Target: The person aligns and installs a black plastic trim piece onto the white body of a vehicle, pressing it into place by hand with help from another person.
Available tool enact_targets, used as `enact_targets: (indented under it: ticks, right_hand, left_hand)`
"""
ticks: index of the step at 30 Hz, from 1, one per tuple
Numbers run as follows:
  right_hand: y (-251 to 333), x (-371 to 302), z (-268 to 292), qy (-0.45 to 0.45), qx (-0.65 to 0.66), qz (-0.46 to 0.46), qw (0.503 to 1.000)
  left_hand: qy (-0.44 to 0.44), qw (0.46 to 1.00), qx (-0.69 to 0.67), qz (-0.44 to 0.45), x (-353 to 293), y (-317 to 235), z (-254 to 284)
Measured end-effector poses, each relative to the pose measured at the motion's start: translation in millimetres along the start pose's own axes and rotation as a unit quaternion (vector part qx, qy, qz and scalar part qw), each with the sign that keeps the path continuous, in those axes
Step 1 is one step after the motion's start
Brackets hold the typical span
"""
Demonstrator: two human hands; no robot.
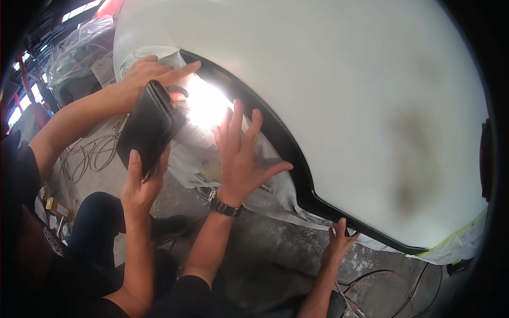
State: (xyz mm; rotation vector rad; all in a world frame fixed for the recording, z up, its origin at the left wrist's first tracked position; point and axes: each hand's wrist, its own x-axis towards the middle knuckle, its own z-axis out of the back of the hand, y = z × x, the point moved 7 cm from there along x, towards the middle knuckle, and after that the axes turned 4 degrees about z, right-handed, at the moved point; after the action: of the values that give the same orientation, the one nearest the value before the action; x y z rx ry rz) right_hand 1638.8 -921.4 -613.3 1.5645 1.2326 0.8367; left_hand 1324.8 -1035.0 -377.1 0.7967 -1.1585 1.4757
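A long black curved trim strip [290,139] runs along the edge of a pale vehicle body panel [344,79], like a wheel-arch moulding. My left hand [238,156], with a dark watch on the wrist, is spread open against it, thumb and fingertips at the strip. Farther right, my right hand [339,238] has its fingers closed around the strip's lower edge. A co-worker's hand [148,79] reaches to the strip's upper end. The co-worker's other hand [143,185] holds a black phone-like device [151,127]. Bright light glares on the masking film [185,140] beside it.
The co-worker's dark-clothed knee [95,222] is at the left. Looped hoses [87,156] and cables [395,273] lie on the grey floor [254,244]. A small box [57,208] sits at the far left; plastic-wrapped items [79,53] stand behind.
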Motion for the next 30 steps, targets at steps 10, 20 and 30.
enact_targets:
  ticks: [10,20,30]
  right_hand:
    - [-7,0,5,-0.012,-0.009,0.012,1.000]
    - [0,-11,14,0.035,-0.057,0.029,0.997]
    - [39,-52,-3,0.020,-0.061,0.129,0.990]
  left_hand:
    - [-0.007,0.999,0.016,0.033,-2,0,-3]
    - [-0.041,0.994,-0.091,0.035,-6,4,-4]
    - [-0.044,0.996,-0.059,0.049,-13,7,-7]
